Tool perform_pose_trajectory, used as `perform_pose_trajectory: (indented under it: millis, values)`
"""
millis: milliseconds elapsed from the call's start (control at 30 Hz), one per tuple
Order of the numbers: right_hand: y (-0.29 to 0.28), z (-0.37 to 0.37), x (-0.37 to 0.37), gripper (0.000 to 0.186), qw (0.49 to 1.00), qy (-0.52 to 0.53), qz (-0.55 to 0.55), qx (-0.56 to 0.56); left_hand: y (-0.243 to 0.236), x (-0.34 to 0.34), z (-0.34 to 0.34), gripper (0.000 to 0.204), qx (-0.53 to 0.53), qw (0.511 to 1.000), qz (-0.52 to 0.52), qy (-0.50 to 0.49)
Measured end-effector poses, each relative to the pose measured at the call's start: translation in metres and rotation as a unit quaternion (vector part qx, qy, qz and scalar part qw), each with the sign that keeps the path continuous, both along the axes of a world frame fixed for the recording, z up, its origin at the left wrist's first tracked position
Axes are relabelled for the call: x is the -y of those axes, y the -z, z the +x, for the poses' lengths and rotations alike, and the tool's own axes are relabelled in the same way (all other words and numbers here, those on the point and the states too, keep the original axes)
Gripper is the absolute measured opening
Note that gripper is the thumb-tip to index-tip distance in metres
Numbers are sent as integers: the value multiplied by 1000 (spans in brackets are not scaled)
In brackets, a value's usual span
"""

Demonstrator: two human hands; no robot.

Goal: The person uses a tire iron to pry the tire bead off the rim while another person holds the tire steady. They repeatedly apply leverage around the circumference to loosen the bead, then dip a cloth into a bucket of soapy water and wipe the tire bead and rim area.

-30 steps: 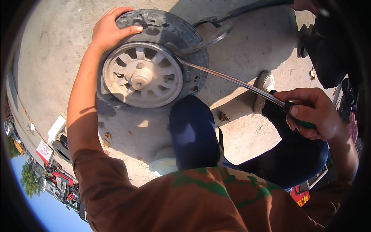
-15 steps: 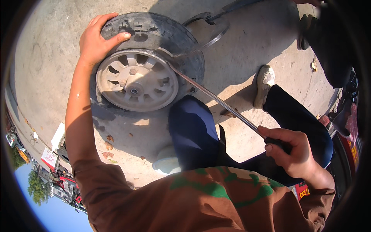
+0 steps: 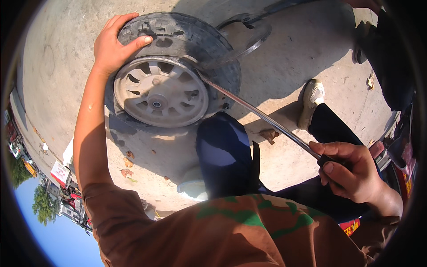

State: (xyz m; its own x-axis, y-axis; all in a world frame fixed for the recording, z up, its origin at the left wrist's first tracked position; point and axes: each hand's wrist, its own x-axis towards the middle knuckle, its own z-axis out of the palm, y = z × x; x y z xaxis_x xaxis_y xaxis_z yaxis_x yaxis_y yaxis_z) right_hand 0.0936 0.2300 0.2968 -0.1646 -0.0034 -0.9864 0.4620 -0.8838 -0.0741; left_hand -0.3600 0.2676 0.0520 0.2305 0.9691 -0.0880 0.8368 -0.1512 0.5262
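A small black tyre [image 3: 187,40] on a pale spoked rim [image 3: 160,91] lies flat on the concrete ground [image 3: 58,66]. My left hand [image 3: 113,44] presses down on the tyre's far left edge, fingers spread over the tread. My right hand [image 3: 349,171] grips the dark handle of a long metal tyre lever [image 3: 260,115]. The lever's tip is wedged between the tyre bead and the rim at the upper right of the wheel. My knee in dark blue trousers [image 3: 224,151] sits just below the wheel.
A second metal bar and a curved steel ring [image 3: 249,31] lie beyond the tyre. My pale shoe [image 3: 311,100] rests on the ground at the right. Dry leaves [image 3: 268,134] are scattered about. Another person's dark clothing [image 3: 391,58] shows at the upper right.
My right hand has pulled the lever handle down and toward me, so the bar now slants more steeply. My left hand has slid round to the tyre's left edge.
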Motion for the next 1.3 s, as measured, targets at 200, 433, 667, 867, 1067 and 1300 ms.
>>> perform_pose_trajectory:
  millis: [200,433,667,867,1067,1300]
  values:
    - [4,16,15,41,968,-173,169,-67,-2,0,2,67,18,999,-36,-1]
    - [1,-14,70,57,957,-139,241,-80,-6,-3,8,69,9,1000,-26,2]
    - [1,-6,54,52,980,-94,158,-73,-11,-5,11,70,18,999,-37,-5]
    - [7,-8,58,55,983,-60,147,-91,-15,-4,16,70,28,997,-64,-28]
    - [6,-20,43,54,982,-103,133,-85,-12,-1,15,69,3,999,-47,-19]
    - [-18,-27,15,46,984,-146,60,-86,-19,9,14,69,-14,998,19,-57]
